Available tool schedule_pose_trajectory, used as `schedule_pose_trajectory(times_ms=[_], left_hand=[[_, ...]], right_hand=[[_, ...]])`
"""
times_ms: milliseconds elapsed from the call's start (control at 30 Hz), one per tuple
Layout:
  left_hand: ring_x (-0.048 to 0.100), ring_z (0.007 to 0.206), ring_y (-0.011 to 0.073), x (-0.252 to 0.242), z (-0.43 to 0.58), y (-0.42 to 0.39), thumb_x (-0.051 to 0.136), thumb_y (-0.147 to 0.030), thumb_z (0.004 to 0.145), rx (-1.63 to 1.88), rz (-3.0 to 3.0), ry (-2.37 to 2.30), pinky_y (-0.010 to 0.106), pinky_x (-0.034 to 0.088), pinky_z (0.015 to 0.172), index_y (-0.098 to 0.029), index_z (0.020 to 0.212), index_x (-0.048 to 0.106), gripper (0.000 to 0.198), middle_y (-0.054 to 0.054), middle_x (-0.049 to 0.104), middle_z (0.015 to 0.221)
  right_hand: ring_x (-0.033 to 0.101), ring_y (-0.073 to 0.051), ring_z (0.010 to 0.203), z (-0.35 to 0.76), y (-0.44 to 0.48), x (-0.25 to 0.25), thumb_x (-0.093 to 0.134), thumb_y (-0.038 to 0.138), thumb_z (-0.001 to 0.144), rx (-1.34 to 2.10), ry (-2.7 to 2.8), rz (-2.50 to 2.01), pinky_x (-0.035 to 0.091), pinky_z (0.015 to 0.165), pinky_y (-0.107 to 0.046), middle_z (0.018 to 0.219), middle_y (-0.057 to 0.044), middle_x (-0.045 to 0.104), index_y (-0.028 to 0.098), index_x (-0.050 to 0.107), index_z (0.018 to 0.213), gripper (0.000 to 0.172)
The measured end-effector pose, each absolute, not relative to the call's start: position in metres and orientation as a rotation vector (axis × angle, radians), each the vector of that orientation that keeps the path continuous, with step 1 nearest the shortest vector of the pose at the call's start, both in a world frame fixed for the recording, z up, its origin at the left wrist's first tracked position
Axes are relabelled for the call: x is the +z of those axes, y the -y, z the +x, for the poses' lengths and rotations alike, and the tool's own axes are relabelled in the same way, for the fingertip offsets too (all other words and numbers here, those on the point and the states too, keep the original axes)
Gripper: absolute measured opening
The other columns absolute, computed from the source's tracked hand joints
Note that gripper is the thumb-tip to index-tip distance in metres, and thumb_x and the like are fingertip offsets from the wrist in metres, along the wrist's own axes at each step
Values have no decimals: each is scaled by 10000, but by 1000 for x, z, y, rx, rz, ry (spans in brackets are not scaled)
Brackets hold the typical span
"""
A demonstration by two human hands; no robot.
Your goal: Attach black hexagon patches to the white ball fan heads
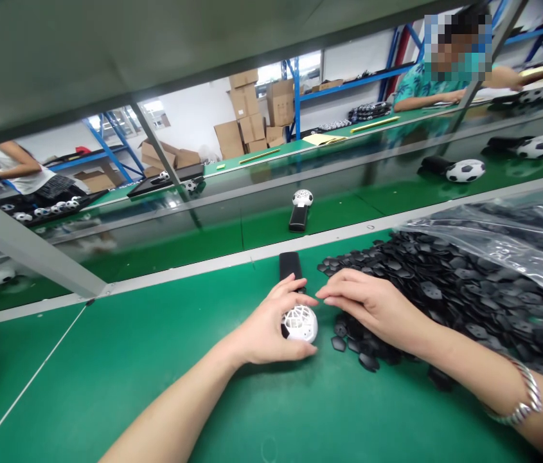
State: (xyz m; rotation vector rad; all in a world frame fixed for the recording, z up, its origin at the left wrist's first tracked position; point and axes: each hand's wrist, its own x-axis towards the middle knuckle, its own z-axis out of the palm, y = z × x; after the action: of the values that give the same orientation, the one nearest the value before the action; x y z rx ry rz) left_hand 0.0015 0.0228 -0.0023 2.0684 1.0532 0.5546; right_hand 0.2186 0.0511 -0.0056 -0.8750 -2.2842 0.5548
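My left hand (pixel 264 329) grasps the ball (pixel 304 326)
Likely light, slick; side-grip. Right hand (pixel 365 302), two o'clock: can't tell if holding.

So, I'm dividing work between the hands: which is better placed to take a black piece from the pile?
Likely the right hand: it is right by the pile of black pieces, while the left hand, farther away, is curled around the white ball.
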Motion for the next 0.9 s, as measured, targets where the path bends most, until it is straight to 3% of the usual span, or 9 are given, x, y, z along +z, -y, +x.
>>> schedule_pose_trajectory(times_ms=[200,333,667,900], left_hand=[[156,1346,250,-9,11,-18,710,-190,611,689,2030,-1179,459,205,1086,-225,1163,495,593,71,338,1393],[181,1338,255,-13,13,-17,695,-170,605,753,2014,-1250,452,211,1087,-197,1164,495,594,89,386,1355],[173,1339,265,-8,12,-18,731,-225,617,717,2022,-1231,461,211,1084,-181,1175,496,607,110,384,1354],[142,1347,268,-5,11,-16,728,-295,650,694,1966,-1222,474,195,1085,-195,1169,494,578,100,380,1363]], right_hand=[[568,-163,868,212,-44,-1,462,221,877,768,2254,-909,442,764,-275,919,-26,619,217,619,950,173],[582,-153,753,210,-39,-1,479,251,867,877,2214,-961,449,680,-264,839,-11,628,208,605,864,134],[574,-150,713,200,-31,-1,515,300,835,1150,2078,-939,455,639,-260,831,-30,609,205,664,838,177],[478,-111,563,194,-31,-4,591,301,756,1371,1900,-1014,388,525,-236,665,13,549,174,631,728,136]])
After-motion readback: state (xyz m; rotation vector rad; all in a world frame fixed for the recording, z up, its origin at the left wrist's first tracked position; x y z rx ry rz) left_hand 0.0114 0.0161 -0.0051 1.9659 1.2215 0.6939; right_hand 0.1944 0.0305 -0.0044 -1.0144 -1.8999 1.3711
